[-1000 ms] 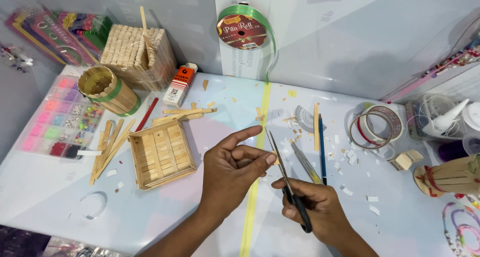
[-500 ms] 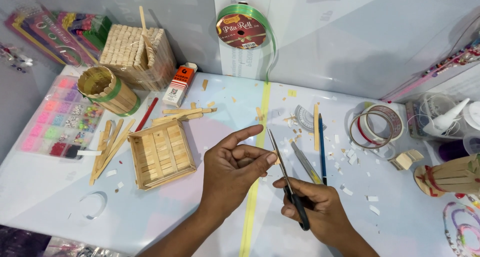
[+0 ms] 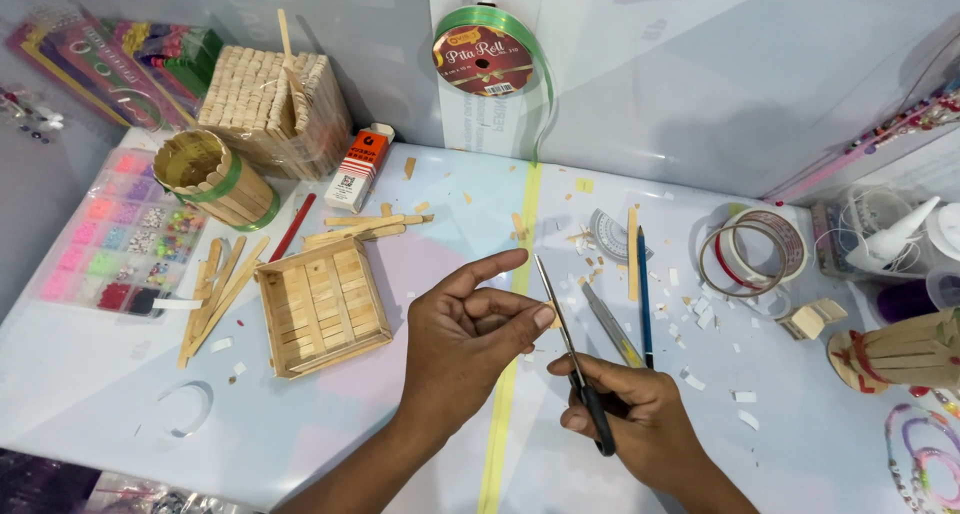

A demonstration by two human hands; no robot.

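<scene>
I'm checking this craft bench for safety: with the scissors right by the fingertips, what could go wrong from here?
1. The scissors in the right hand have their blades right beside the left hand's pinching fingers; a snip could nick them.
2. Whatever the fingers pinch is too small to see clearly, so it may slip or fly off among the scraps scattered on the table.

Right hand (image 3: 625, 414) drifted slightly nearer, scissors (image 3: 575, 359) with it; blade tips edged barely left, closer to left hand (image 3: 470, 339) fingertips. View shifted marginally; table items shifted slightly left in frame.
</scene>
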